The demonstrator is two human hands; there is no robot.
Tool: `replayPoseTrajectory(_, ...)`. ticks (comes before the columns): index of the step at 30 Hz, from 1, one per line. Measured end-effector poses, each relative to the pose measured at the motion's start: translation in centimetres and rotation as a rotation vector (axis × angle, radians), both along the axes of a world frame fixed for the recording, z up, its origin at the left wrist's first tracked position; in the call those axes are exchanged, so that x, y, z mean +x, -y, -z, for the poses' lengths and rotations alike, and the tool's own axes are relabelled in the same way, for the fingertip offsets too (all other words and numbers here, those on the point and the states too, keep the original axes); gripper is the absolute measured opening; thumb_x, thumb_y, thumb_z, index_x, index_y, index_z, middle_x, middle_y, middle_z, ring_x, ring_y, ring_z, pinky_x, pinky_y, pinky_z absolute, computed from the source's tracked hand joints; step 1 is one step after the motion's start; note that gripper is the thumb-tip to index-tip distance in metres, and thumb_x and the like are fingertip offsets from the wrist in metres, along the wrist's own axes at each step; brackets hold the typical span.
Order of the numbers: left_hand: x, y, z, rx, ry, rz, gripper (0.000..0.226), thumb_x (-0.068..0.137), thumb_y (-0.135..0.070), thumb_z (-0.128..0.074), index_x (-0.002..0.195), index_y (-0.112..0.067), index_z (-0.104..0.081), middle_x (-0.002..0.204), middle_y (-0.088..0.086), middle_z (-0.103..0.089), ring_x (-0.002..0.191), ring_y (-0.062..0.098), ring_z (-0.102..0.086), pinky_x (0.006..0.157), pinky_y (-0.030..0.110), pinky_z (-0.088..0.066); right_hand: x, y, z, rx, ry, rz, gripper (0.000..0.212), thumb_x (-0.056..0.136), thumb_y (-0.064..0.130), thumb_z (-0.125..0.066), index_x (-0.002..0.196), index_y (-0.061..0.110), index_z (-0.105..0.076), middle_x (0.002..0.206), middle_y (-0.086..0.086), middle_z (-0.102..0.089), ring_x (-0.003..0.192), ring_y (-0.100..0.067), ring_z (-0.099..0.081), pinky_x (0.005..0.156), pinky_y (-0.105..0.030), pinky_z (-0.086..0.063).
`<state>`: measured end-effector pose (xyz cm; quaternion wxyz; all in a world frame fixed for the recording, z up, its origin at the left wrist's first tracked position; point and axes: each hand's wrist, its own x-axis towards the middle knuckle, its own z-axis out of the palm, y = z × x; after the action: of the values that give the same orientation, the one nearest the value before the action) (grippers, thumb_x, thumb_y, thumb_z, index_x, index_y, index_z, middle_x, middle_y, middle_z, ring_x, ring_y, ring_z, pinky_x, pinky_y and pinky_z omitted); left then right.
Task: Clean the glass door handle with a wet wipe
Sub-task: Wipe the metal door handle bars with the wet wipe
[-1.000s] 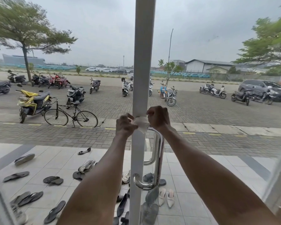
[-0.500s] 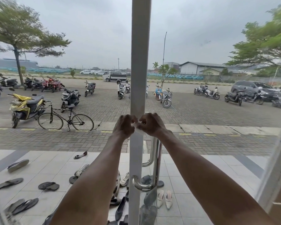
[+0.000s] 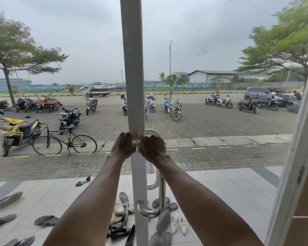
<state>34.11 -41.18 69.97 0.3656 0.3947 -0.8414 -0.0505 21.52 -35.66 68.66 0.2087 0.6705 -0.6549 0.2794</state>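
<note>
At nine o'clock a bicycle leans outside. At centre, the left hand and right hand curl in front of the white door frame, pinching a barely visible wet wipe (mostly hidden). The chrome door handle runs toward six o'clock.

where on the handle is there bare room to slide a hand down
Free: the chrome door handle is bare from below the right hand to its bottom curve, open glass to its right. Crowded: its top, where the left hand and right hand bunch together against the white door frame.
</note>
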Motion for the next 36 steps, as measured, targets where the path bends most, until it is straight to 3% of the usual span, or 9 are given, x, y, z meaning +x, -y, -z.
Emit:
replayPoseTrajectory(3, -1.4, -0.3, -0.1, 0.027, 0.006, -0.013, 0.024, 0.080, -0.007, -0.060, 0.096, -0.019, -0.073, 0.100, 0.007, -0.076, 0.098, 0.024, -0.071, 0.078, 0.034, -0.056, -0.8, -0.3, 0.2, 0.022, -0.042, 0.003, 0.030, 0.097, 0.029, -0.052, 0.121, 0.018, -0.066, 0.094, -0.018, -0.075, 0.092, -0.038, -0.072, 0.079, -0.040, -0.055)
replayPoseTrajectory(5, -2.2, -0.2, -0.1, 0.019, 0.008, -0.039, 0.015, 0.078, -0.006, -0.058, 0.078, -0.019, -0.068, 0.088, 0.011, -0.075, 0.088, 0.028, -0.071, 0.064, 0.030, -0.047, -0.9, -0.2, -0.2, 0.059, -0.059, -0.010, 0.027, 0.092, 0.019, -0.059, 0.116, 0.017, -0.070, 0.093, -0.017, -0.075, 0.092, -0.037, -0.072, 0.078, -0.039, -0.056)
replayPoseTrajectory(8, -2.3, 0.1, -0.1, -0.006, 0.017, -0.077, 0.014, 0.079, -0.007, -0.057, 0.077, -0.013, -0.069, 0.080, 0.011, -0.074, 0.080, 0.025, -0.070, 0.060, 0.032, -0.046, 0.2, 0.3, -0.9, 0.130, -0.096, -0.047, 0.025, 0.084, 0.006, -0.065, 0.108, 0.010, -0.072, 0.098, -0.015, -0.075, 0.095, -0.034, -0.072, 0.081, -0.039, -0.055)
replayPoseTrajectory(15, -0.8, 1.0, -0.1, -0.007, -0.009, -0.100, 0.018, 0.082, -0.007, -0.061, 0.089, -0.017, -0.075, 0.090, 0.012, -0.076, 0.089, 0.025, -0.070, 0.064, 0.027, -0.041, 1.9, 1.5, -1.4, 0.148, -0.131, -0.065, 0.025, 0.090, 0.004, -0.060, 0.112, 0.008, -0.071, 0.112, -0.012, -0.074, 0.106, -0.030, -0.070, 0.086, -0.038, -0.054)
replayPoseTrajectory(18, -1.2, 1.4, -0.4, 0.028, -0.007, -0.077, 0.021, 0.079, -0.008, -0.065, 0.093, -0.018, -0.076, 0.092, 0.007, -0.077, 0.090, 0.020, -0.071, 0.069, 0.023, -0.044, 1.1, 0.8, -0.7, 0.099, -0.138, -0.082, 0.023, 0.090, 0.003, -0.060, 0.107, 0.008, -0.073, 0.106, -0.015, -0.075, 0.101, -0.033, -0.071, 0.084, -0.040, -0.054)
replayPoseTrajectory(23, -2.0, 1.9, -0.8, 0.099, -0.068, -0.062, 0.019, 0.075, -0.010, -0.067, 0.089, -0.019, -0.077, 0.087, 0.000, -0.078, 0.089, 0.017, -0.073, 0.083, 0.031, -0.057, -1.0, 0.2, 0.5, 0.050, -0.195, -0.044, 0.015, 0.093, 0.018, -0.061, 0.098, 0.008, -0.071, 0.089, -0.016, -0.075, 0.088, -0.035, -0.072, 0.087, -0.042, -0.049)
replayPoseTrajectory(29, -1.7, 2.4, -0.7, 0.113, -0.129, -0.021, 0.018, 0.074, -0.003, -0.071, 0.088, -0.012, -0.078, 0.085, 0.004, -0.077, 0.087, 0.017, -0.073, 0.080, 0.028, -0.055, 0.0, 1.0, -0.2, 0.116, -0.112, -0.058, 0.017, 0.092, 0.014, -0.061, 0.100, 0.005, -0.072, 0.094, -0.019, -0.074, 0.091, -0.037, -0.072, 0.083, -0.040, -0.052)
replayPoseTrajectory(32, -1.4, 2.3, -0.7, 0.110, -0.161, 0.027, 0.020, 0.074, 0.004, -0.070, 0.088, -0.008, -0.077, 0.085, 0.008, -0.077, 0.084, 0.016, -0.073, 0.075, 0.020, -0.049, 1.1, 1.8, -0.8, 0.177, -0.055, -0.054, 0.020, 0.092, 0.011, -0.059, 0.106, 0.007, -0.073, 0.105, -0.017, -0.074, 0.101, -0.035, -0.070, 0.094, -0.041, -0.048)
replayPoseTrajectory(36, -1.0, 2.1, -0.8, 0.089, -0.084, 0.029, 0.023, 0.075, 0.003, -0.068, 0.091, -0.010, -0.078, 0.088, 0.006, -0.078, 0.085, 0.010, -0.070, 0.077, 0.017, -0.046, 1.3, 1.7, -0.8, 0.209, -0.020, -0.059, 0.021, 0.093, 0.007, -0.060, 0.110, 0.006, -0.072, 0.109, -0.018, -0.073, 0.104, -0.035, -0.069, 0.091, -0.040, -0.050)
